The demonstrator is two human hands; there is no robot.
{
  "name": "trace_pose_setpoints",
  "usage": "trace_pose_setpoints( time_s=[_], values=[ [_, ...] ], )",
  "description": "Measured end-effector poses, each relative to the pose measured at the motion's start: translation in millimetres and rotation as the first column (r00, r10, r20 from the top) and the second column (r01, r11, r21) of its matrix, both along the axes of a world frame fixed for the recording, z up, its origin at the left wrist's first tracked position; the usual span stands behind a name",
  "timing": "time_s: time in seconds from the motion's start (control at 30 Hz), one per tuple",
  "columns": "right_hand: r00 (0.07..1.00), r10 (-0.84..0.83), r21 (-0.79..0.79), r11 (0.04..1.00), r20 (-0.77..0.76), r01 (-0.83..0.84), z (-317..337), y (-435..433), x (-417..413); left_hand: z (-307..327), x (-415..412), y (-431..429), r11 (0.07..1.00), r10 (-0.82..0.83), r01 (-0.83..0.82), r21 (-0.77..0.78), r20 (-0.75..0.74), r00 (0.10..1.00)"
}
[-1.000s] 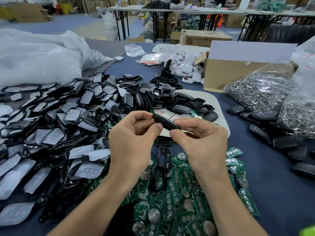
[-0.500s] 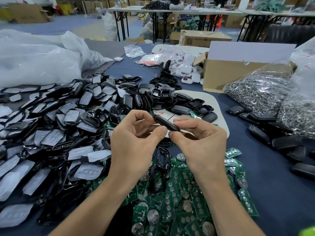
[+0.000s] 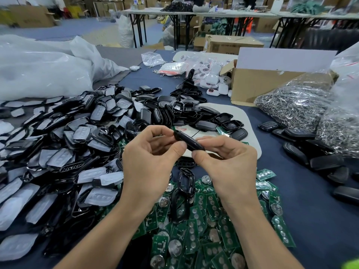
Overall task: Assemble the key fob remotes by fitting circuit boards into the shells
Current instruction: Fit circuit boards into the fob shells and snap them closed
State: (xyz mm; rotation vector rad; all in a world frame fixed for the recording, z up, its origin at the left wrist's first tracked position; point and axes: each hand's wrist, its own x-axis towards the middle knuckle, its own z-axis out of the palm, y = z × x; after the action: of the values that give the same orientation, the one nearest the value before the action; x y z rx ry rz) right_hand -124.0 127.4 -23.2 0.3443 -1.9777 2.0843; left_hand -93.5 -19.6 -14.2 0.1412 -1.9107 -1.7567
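A black key fob shell [image 3: 187,140] is held edge-on above the table, between both hands. My left hand [image 3: 149,166] pinches its left end with thumb and fingers curled round it. My right hand [image 3: 229,167] pinches its right end the same way. Whether a board sits inside the shell is hidden. Below my wrists lies a heap of green circuit boards [image 3: 206,226] with round coin cells. A large pile of black shell halves and translucent button pads [image 3: 64,152] covers the left side. More open black shells [image 3: 194,115] lie behind my hands.
Closed black fobs [image 3: 310,150] lie in a row at the right on the blue cloth. Bags of metal key rings [image 3: 303,105] and a cardboard box [image 3: 258,82] stand at the back right. White plastic bags [image 3: 42,72] fill the back left. A white board [image 3: 250,129] lies under the shells.
Both hands keep hold of the shell and shift only slightly; the shell stays at the same place between the fingertips.
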Motion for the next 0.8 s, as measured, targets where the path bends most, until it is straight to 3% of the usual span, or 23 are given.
trace_pose_setpoints(
  time_s=[0.37, 0.63, 0.8],
  values=[
    [0.998, -0.034, 0.003, 0.999, -0.047, 0.034, 3, -2, 3, -2, -1, -1, 0.989, -0.142, 0.139, 0.055, 0.055, 0.988],
    [0.999, -0.033, 0.172, 0.984, -0.018, 0.036, -4, -4, 2, -8, 1, -1, 0.984, 0.002, -0.007, -0.178, -0.024, 1.000],
    [1.000, -0.021, 0.175, 0.984, 0.005, 0.020, -6, -3, 0, -5, 4, 1, 0.980, -0.005, -0.013, -0.201, -0.092, 0.996]
  ],
)
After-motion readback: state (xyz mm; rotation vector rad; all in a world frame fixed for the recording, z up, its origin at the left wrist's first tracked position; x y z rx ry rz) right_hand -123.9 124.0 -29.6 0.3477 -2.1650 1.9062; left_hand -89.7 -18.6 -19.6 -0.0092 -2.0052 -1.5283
